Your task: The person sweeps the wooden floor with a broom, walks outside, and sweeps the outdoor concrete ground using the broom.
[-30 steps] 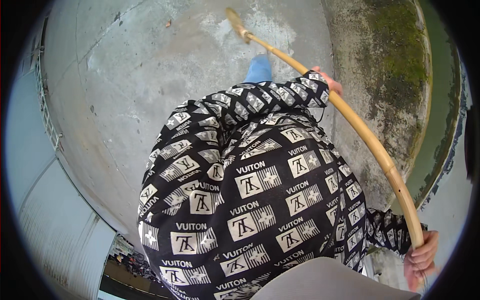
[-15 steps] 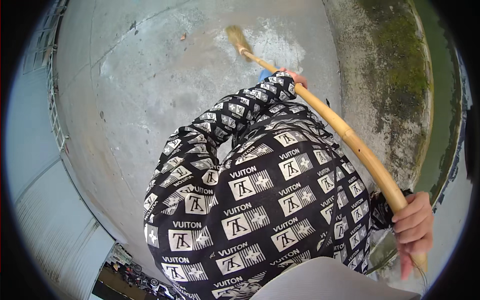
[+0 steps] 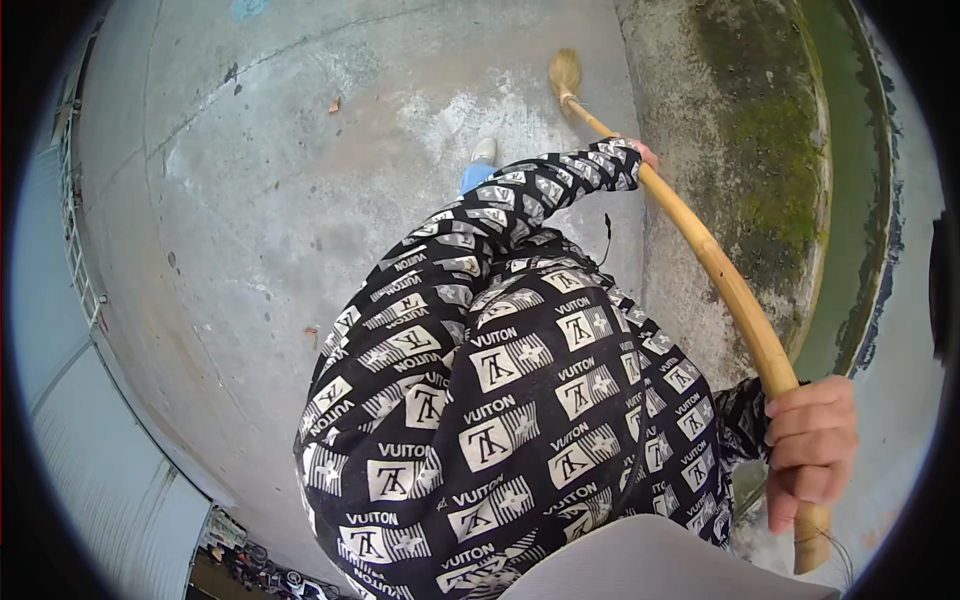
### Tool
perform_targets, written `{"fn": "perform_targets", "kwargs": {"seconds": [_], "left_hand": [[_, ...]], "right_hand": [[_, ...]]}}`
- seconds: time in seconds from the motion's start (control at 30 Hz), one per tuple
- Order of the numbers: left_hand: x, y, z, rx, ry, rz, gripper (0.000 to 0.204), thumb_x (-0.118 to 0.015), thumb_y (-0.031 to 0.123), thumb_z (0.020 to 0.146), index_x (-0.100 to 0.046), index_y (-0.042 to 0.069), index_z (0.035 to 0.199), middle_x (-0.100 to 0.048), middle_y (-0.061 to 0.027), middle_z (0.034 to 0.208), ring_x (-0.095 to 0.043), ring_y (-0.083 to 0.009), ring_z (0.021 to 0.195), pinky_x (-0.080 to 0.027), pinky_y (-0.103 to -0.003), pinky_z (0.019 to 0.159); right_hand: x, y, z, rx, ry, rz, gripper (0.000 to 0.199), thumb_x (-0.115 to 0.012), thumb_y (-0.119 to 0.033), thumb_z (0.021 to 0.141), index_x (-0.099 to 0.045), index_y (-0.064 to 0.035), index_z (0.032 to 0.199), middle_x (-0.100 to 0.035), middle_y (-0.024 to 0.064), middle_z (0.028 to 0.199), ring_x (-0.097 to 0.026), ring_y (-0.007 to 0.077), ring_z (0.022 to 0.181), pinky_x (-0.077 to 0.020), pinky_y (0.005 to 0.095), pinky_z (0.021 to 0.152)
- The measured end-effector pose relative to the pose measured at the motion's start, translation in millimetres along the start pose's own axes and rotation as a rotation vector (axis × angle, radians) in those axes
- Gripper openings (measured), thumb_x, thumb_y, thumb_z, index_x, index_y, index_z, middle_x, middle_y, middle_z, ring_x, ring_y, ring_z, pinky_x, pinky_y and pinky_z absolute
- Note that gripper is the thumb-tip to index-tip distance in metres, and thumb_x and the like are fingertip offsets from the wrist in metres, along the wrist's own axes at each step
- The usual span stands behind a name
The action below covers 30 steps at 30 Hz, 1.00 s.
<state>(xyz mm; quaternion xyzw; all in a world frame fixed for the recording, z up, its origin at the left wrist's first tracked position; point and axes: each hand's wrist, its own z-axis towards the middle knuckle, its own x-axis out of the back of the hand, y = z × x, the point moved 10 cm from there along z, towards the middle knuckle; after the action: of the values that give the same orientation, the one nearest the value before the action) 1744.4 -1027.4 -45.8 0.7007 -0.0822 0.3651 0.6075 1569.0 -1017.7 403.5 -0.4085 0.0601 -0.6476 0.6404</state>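
A straw broom (image 3: 712, 258) with a long bamboo handle runs from the lower right up to the top middle of the view. Its bristle head (image 3: 565, 72) rests on the concrete, close to the mossy strip. Near the handle's upper end my right hand (image 3: 815, 450) has its fingers wrapped round the bamboo. Farther down the shaft, toward the bristles, my left hand (image 3: 645, 153) is closed on it; the sleeve hides most of those fingers. My left arm reaches across in front of my body in a black-and-white patterned sleeve.
Grey concrete ground (image 3: 270, 220) has cracks, pale patches and a small reddish-brown scrap (image 3: 335, 104). A raised, mossy concrete ledge (image 3: 770, 160) borders green water (image 3: 850, 200) on the right. Railings (image 3: 80, 240) and a pale wall stand left; parked motorbikes (image 3: 270, 572) appear lower left. My shoe (image 3: 484, 151) shows ahead.
The broom's bristle head has swept right across the concrete toward the ledge, my left hand moving with it. My right hand has shifted slightly left. A shoe and blue trouser leg now show more.
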Motion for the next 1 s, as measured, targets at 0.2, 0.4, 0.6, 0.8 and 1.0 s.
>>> {"fn": "perform_targets", "kwargs": {"seconds": [0.2, 0.4, 0.6, 0.8, 1.0], "left_hand": [[11.3, -6.6, -42.8, 0.214, -0.031, 0.149, 0.016, -0.061, 0.020, 0.074, -0.060, 0.022, 0.089, -0.064, 0.0001, 0.076, -0.062, -0.0204, 0.080, -0.038, -0.038, 0.081], [52.8, -39.2, -109.8, 0.491, -0.251, 0.237, 0.043, -0.067, 0.022, 0.064, -0.060, 0.028, 0.107, -0.067, 0.0008, 0.093, -0.063, -0.0199, 0.090, -0.034, -0.046, 0.088], [96.8, 27.8, -75.6, 0.150, -0.036, 0.231, 0.030, -0.063, 0.020, 0.067, -0.064, 0.027, 0.096, -0.068, 0.0026, 0.083, -0.063, -0.0196, 0.084, -0.038, -0.041, 0.082], [79.4, 82.1, 18.5, -0.217, 0.104, 0.112, 0.024, -0.061, 0.022, 0.069, -0.063, 0.026, 0.093, -0.065, 0.0021, 0.082, -0.060, -0.0192, 0.085, -0.035, -0.040, 0.077], [44.9, -18.2, 52.9, -0.316, -0.024, -0.192, 0.025, -0.062, 0.021, 0.068, -0.064, 0.021, 0.093, -0.066, -0.0010, 0.088, -0.061, -0.0239, 0.090, -0.040, -0.048, 0.083]], "right_hand": [[55.6, 26.5, -57.7, 0.196, 0.304, 0.295, 0.036, -0.057, -0.044, 0.085, -0.042, -0.0177, 0.066, -0.047, -0.0109, 0.053, -0.047, 0.0011, 0.045, -0.0414, 0.0149, 0.049], [89.9, 71.9, -106.3, -0.201, 0.756, 0.352, 0.034, -0.053, -0.039, 0.089, -0.039, -0.0170, 0.067, -0.046, -0.0074, 0.048, -0.043, 0.0048, 0.038, -0.0404, 0.0187, 0.047], [72.1, -8.1, -67.5, 0.058, 0.653, 0.408, 0.035, -0.054, -0.035, 0.087, -0.038, -0.0171, 0.061, -0.042, -0.0081, 0.043, -0.043, 0.0049, 0.038, -0.0399, 0.0177, 0.047], [28.7, -70.0, 12.5, 0.006, 0.331, -0.005, 0.040, -0.048, -0.050, 0.086, -0.039, -0.0199, 0.062, -0.044, -0.0122, 0.050, -0.042, 0.0024, 0.043, -0.0379, 0.0199, 0.053], [-81.4, 35.4, 85.5, -0.038, -0.177, 0.070, 0.036, -0.070, -0.036, 0.076, -0.047, -0.0098, 0.069, -0.051, 0.0019, 0.055, -0.049, 0.0150, 0.044, -0.0476, 0.0282, 0.050]]}}
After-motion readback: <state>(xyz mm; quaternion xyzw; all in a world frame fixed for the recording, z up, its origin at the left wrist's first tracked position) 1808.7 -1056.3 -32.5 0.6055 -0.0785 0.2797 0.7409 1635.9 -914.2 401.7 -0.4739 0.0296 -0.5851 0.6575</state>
